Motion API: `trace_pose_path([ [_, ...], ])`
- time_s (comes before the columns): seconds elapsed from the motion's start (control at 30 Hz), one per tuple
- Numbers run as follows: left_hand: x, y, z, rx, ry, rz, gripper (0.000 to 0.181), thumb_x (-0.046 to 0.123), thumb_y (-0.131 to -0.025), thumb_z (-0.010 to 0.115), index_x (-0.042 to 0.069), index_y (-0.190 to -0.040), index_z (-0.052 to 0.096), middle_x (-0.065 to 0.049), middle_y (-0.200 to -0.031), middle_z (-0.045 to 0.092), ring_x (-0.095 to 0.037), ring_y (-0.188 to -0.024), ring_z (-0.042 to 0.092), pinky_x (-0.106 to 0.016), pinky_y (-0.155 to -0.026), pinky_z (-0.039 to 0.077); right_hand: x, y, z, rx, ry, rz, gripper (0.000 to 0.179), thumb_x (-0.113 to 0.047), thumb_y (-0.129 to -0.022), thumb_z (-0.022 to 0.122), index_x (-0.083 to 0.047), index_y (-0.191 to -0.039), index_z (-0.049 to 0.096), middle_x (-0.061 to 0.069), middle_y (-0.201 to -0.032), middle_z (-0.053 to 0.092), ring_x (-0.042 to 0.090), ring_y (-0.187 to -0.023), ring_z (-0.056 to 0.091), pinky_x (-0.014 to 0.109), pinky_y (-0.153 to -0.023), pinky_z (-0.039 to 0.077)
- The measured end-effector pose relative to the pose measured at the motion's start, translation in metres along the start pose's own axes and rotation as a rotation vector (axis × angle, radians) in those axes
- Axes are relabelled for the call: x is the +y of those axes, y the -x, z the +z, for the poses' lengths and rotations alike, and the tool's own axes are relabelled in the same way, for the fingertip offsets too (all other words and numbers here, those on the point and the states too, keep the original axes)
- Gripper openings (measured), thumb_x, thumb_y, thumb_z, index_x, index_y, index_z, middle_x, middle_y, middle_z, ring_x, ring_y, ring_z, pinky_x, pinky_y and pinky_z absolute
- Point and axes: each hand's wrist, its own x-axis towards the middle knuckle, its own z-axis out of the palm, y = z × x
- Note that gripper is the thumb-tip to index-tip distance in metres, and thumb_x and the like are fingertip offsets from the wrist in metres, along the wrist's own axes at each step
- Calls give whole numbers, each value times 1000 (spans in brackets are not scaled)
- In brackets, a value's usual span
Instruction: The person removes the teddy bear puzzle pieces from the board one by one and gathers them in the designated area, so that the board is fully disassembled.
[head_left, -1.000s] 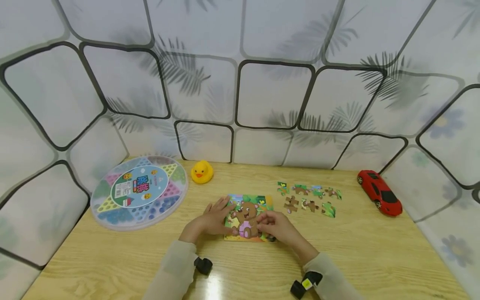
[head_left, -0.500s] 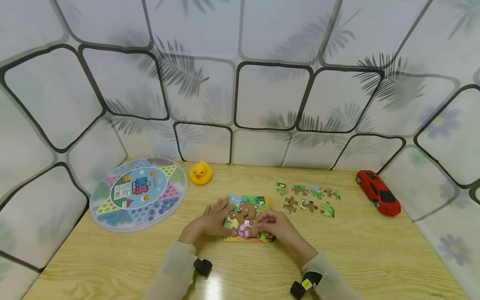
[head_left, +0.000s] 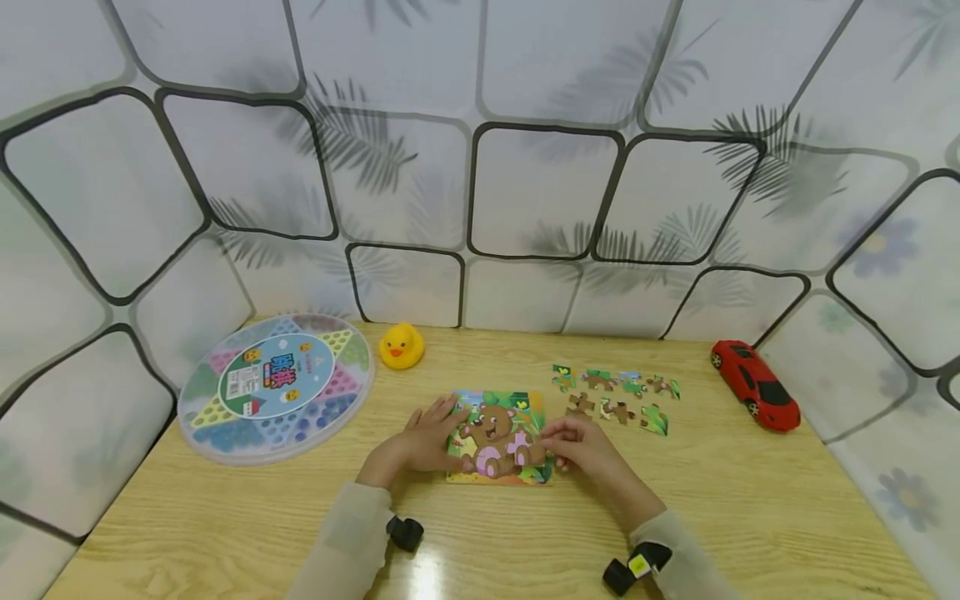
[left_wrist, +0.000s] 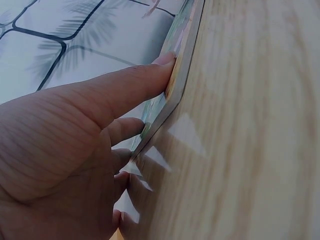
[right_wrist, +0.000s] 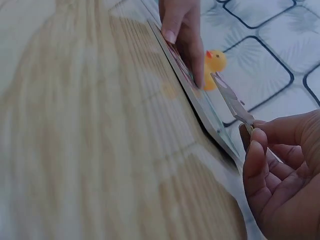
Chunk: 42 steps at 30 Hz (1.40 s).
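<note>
A jigsaw puzzle (head_left: 491, 422) with a brown bear picture lies in its flat board on the wooden table. My left hand (head_left: 423, 442) rests on the board's left side, fingers spread. In the left wrist view the thumb (left_wrist: 150, 80) presses on the board's front edge. My right hand (head_left: 592, 454) pinches a brown and pink puzzle piece (head_left: 525, 451) between thumb and fingers, over the board's right part. In the right wrist view this puzzle piece (right_wrist: 231, 97) is tilted and raised off the board (right_wrist: 205, 115). It hides part of the bear picture below.
Several loose puzzle pieces (head_left: 617, 412) lie in two rows behind and right of the board. A yellow rubber duck (head_left: 402, 347) and a round Chinese checkers board (head_left: 277, 387) are at the back left. A red toy car (head_left: 755, 385) stands far right. A patterned cloth wall (head_left: 547, 192) closes the back.
My right hand has moved to the right with the puzzle piece, which has come up out of the picture and apart from it. My left hand has stayed in place.
</note>
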Motion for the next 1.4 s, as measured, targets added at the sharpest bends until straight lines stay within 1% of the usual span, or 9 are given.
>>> trace_pose_path([
  [0.17,-1,0,0,2,-4,-1,84,45,-84,67,10,-150,27,-16,-158,1,-33,-144,-1,-58,-111,1,5,7,-20,79,-45,47,27,-7,-89,64,11,-109,57,0,-81,62,9,-58,53,21,-53,47],
  [0.47,-2,-1,0,1,-2,8,85,46,-85,66,10,-150,26,-16,-158,1,-34,-144,-1,-59,-111,2,16,22,-66,226,-52,62,27,-6,-91,62,10,-111,57,-3,-80,63,8,-60,55,23,-56,49],
  [0.57,-2,-1,0,0,1,8,85,46,-85,67,10,-150,27,-16,-158,1,-34,-144,-1,-59,-111,1,19,27,-82,279,-67,65,20,-5,-91,61,7,-108,59,-6,-79,64,8,-59,54,22,-55,49],
  [0.7,-2,-1,0,1,-2,6,84,46,-85,67,10,-150,26,-16,-158,1,-34,-144,-1,-58,-111,1,23,35,-102,338,-128,79,11,-5,-92,60,-2,-102,63,-8,-78,65,6,-59,53,21,-55,48],
  [0.8,-2,-1,0,-1,-3,4,84,45,-85,67,10,-150,26,-16,-158,0,-34,-144,-1,-58,-111,1,27,40,-117,377,-153,85,9,-4,-92,60,-8,-98,66,-10,-77,66,5,-59,53,20,-55,48],
  [0.9,-2,-2,0,-2,-3,5,84,45,-85,67,10,-150,26,-16,-158,0,-34,-144,-1,-59,-111,1,31,47,-132,420,-112,84,9,-7,-91,63,-14,-94,67,-12,-75,65,5,-59,56,20,-55,49],
  [1.1,-2,-2,0,-3,-11,4,84,45,-85,67,10,-150,26,-16,-158,1,-34,-144,-1,-59,-111,2,37,58,-155,481,-71,104,16,-11,-90,65,-27,-86,67,-15,-74,63,3,-59,58,19,-55,51],
  [1.23,-2,-2,-1,-6,-5,1,85,46,-85,66,10,-150,26,-16,-158,0,-34,-144,-2,-58,-111,1,42,63,-169,497,-112,112,26,-8,-90,63,-31,-80,67,-15,-73,63,2,-60,58,18,-55,51],
  [1.4,-2,-2,-1,-10,1,-1,85,46,-85,66,10,-150,25,-15,-158,-1,-33,-144,-2,-58,-111,0,47,65,-182,518,-153,125,29,-6,-90,62,-31,-75,67,-15,-72,63,2,-59,57,17,-55,50],
])
